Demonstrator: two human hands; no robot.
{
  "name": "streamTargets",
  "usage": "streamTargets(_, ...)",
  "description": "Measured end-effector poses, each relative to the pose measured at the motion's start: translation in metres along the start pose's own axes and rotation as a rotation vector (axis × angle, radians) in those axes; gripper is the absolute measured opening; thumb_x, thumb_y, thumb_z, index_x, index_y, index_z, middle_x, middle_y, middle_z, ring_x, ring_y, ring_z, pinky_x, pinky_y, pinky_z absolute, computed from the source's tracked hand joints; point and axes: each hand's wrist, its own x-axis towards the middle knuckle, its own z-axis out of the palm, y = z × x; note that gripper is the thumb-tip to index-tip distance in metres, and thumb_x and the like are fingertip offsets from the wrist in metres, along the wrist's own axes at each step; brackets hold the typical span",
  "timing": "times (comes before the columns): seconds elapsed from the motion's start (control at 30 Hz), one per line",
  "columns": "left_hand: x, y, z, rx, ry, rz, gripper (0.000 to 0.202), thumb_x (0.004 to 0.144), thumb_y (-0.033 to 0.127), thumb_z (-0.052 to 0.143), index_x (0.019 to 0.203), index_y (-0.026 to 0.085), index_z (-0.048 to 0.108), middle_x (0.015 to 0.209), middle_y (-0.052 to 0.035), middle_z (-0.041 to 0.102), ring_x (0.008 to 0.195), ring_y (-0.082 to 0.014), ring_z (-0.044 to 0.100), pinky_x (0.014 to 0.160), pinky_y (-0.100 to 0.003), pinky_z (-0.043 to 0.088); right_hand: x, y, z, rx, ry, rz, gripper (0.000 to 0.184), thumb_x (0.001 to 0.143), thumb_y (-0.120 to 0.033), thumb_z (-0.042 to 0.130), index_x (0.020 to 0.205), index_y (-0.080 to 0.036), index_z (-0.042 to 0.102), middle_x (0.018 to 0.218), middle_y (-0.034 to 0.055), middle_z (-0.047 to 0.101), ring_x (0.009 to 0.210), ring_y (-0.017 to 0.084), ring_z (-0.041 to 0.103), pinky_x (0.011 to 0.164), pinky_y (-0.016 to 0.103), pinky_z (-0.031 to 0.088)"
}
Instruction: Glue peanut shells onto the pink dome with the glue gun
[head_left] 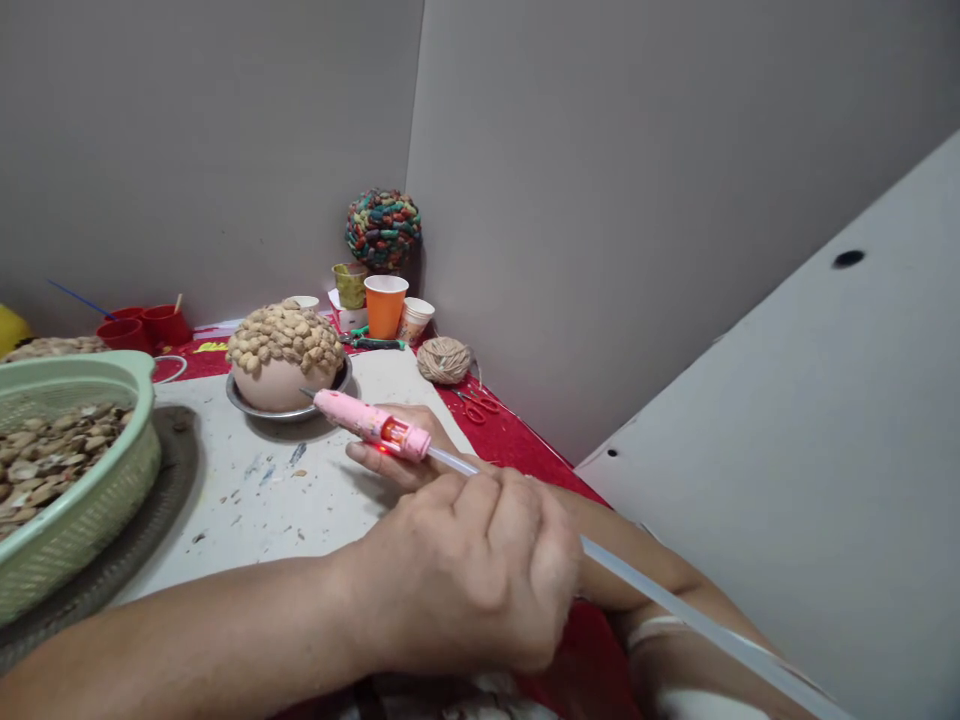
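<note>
A pink glue gun (367, 421) points its tip at a pink ball (283, 352) half covered with nut shells, which sits on a metal plate (255, 409). My right hand (397, 462) is closed round the gun from below; only its fingers show. A long clear glue stick (675, 607) runs from the back of the gun to the lower right. My left hand (469, 572) reaches across from the left, its fingers closed on the stick just behind the gun, and it hides most of my right hand.
A green basket (82, 500) of loose shells stands at the left on a dark tray. At the back are red cups (142, 326), an orange cup (385, 304), a coloured shell ball (383, 229), a twine ball (444, 360) and red scissors (477, 405). Grey walls close in behind and to the right.
</note>
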Motion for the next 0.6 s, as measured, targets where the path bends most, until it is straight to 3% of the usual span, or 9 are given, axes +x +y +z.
streamTargets(0.1, 0.000, -0.001, 0.001, -0.026, 0.027, -0.014, 0.027, 0.088, 0.005, 0.042, 0.097, 0.004, 0.067, 0.076, -0.0124, 0.074, 0.056, -0.0175, 0.065, 0.047, -0.028, 0.049, -0.001, 0.002, 0.003, -0.097, 0.086, -0.073, 0.026, 0.087, -0.038, 0.064, 0.073, -0.023, 0.048, 0.067, -0.0011, 0.042, 0.061, 0.014, 0.039, 0.060, 0.035, 0.037)
streamTargets(0.2, 0.000, -0.004, 0.001, -0.044, 0.033, -0.024, 0.028, 0.087, 0.006, 0.042, 0.097, 0.004, 0.068, 0.075, -0.0120, 0.074, 0.056, -0.0178, 0.065, 0.049, -0.028, 0.050, -0.001, 0.005, 0.005, -0.102, 0.088, -0.051, 0.029, 0.085, -0.040, 0.065, 0.070, -0.024, 0.046, 0.064, -0.0005, 0.041, 0.059, 0.015, 0.039, 0.054, 0.034, 0.036)
streamTargets(0.3, 0.000, -0.006, 0.000, -0.046, 0.039, -0.032, 0.028, 0.087, 0.006, 0.043, 0.097, 0.005, 0.069, 0.072, -0.0105, 0.073, 0.055, -0.0170, 0.065, 0.049, -0.027, 0.050, -0.002, 0.004, 0.005, -0.083, 0.080, -0.016, 0.023, 0.081, -0.041, 0.069, 0.074, -0.023, 0.055, 0.065, 0.0008, 0.046, 0.059, 0.017, 0.043, 0.050, 0.035, 0.039)
streamTargets(0.43, 0.000, -0.008, -0.001, -0.049, 0.055, -0.038, 0.026, 0.088, 0.006, 0.043, 0.097, 0.005, 0.068, 0.073, -0.0102, 0.072, 0.055, -0.0177, 0.064, 0.048, -0.028, 0.050, -0.005, -0.004, 0.005, -0.126, 0.146, 0.029, 0.016, 0.081, -0.041, 0.071, 0.084, -0.025, 0.069, 0.070, 0.0028, 0.055, 0.064, 0.020, 0.052, 0.057, 0.037, 0.050)
streamTargets(0.6, -0.001, -0.007, 0.002, -0.049, 0.021, -0.025, 0.025, 0.090, 0.005, 0.042, 0.097, 0.005, 0.066, 0.069, -0.0087, 0.069, 0.054, -0.0182, 0.064, 0.046, -0.029, 0.049, -0.005, -0.009, 0.004, -0.146, 0.107, 0.082, 0.012, 0.079, -0.040, 0.074, 0.087, -0.031, 0.072, 0.071, 0.0013, 0.054, 0.065, 0.021, 0.052, 0.058, 0.037, 0.051)
